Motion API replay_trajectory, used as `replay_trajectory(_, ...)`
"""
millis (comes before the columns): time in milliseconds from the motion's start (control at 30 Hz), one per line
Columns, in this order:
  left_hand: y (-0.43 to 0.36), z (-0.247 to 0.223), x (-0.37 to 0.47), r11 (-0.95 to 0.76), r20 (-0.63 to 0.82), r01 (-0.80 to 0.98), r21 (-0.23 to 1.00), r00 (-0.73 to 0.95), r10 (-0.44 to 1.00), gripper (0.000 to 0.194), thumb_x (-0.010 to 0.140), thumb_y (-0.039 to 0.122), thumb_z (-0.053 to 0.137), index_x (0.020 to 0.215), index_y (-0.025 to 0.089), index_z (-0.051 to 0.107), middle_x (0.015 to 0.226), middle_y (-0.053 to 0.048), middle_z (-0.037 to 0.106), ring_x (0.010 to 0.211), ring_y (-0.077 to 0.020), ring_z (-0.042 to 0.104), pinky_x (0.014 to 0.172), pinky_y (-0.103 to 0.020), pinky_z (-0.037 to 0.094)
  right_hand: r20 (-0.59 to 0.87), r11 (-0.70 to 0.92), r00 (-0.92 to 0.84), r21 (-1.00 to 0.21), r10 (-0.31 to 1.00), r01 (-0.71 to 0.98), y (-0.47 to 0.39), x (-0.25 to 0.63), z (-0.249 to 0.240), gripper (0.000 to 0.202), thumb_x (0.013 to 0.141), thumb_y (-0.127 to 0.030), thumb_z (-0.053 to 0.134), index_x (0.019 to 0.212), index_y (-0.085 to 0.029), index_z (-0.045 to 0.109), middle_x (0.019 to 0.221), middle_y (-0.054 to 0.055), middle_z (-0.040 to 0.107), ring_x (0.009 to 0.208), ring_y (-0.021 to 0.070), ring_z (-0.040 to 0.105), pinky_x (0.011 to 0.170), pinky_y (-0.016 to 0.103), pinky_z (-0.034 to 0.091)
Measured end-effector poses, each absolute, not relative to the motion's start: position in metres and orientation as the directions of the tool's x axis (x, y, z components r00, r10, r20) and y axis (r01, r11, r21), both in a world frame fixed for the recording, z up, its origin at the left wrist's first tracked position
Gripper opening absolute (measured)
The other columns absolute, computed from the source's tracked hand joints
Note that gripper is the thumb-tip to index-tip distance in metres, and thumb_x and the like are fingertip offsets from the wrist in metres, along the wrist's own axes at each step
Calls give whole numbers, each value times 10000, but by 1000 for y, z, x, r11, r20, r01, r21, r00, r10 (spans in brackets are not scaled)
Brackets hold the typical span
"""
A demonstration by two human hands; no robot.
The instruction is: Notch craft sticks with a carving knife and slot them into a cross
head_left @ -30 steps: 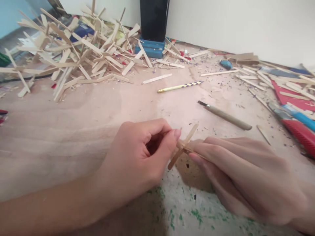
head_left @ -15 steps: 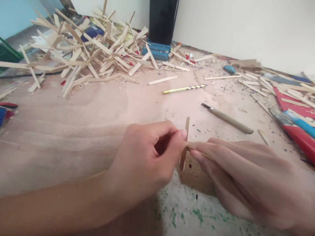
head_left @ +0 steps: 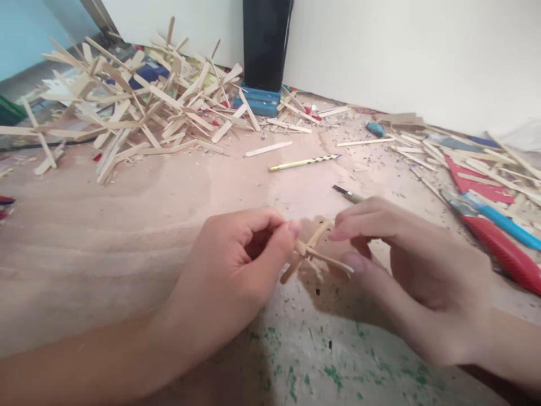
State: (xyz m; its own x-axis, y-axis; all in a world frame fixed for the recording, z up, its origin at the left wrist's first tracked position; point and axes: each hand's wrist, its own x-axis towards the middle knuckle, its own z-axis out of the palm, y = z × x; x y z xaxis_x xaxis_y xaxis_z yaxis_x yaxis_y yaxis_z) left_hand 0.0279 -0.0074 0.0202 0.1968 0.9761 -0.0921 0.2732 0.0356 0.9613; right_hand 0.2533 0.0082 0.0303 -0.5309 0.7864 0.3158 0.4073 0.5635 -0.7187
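Observation:
Near the centre, my left hand (head_left: 245,259) pinches a small crossed piece of wooden sticks (head_left: 305,251) between thumb and forefinger. One stick of it slants up to the right, and another runs right with a frayed or split end. My right hand (head_left: 406,270) is just to the right, thumb and forefinger apart, its thumb tip close to the end of that stick; whether they touch is unclear. A craft knife (head_left: 347,194) lies behind the right hand, which hides most of its handle.
A large heap of craft sticks (head_left: 160,107) fills the back left. A yellow pencil (head_left: 302,163) lies behind the hands. To the right are a red-handled tool (head_left: 499,248), a blue-handled one (head_left: 502,220) and loose sticks. A black object (head_left: 267,45) stands at the back.
My right hand has loosened its grip on the sticks and opened, moving up over the knife handle. The crossed piece has turned in my left hand. The view has shifted slightly.

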Motion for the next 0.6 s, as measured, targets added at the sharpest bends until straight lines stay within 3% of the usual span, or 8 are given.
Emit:
replay_trajectory(100,-3,18,28,88,-142,218,972,247,958,421,1055,334,580,657,200,595,529,73,475,460,-64,380,410,-185,279,329,657,-653,-667,682,351,20,254,29,319,1012,-63,588,1223,-241,750,1214,87,814,1138,230,756,1001,427,591)
replay_trajectory(233,4,15,27,166,-221,181,969,349,911,443,1049,336,582,628,204,537,540,71,427,480,-75,341,425,-205,256,200,519,-739,-824,643,229,28,255,21,213,1069,-133,625,1172,-215,791,1063,61,846,972,160,791,846,291,628)
replay_trajectory(400,6,15,25,194,-245,163,967,415,876,371,1049,321,618,696,207,632,576,69,470,517,-79,375,453,-198,263,219,460,-731,-877,646,143,28,252,17,150,1023,-117,702,1081,-186,822,1075,74,840,1021,159,772,902,281,617)
replay_trajectory(533,4,16,25,234,-249,87,968,430,868,398,1077,356,588,718,203,667,557,68,437,494,-78,314,438,-211,198,-29,162,-749,-970,661,181,27,246,23,81,1005,-199,763,1018,-216,842,894,8,809,818,133,739,711,224,597)
replay_trajectory(600,4,16,26,275,-267,53,960,465,844,421,1078,375,574,708,195,663,543,66,408,482,-79,283,428,-219,164,-77,76,-759,-984,647,164,26,245,23,96,1023,-250,760,988,-221,845,874,0,813,757,118,735,687,214,593)
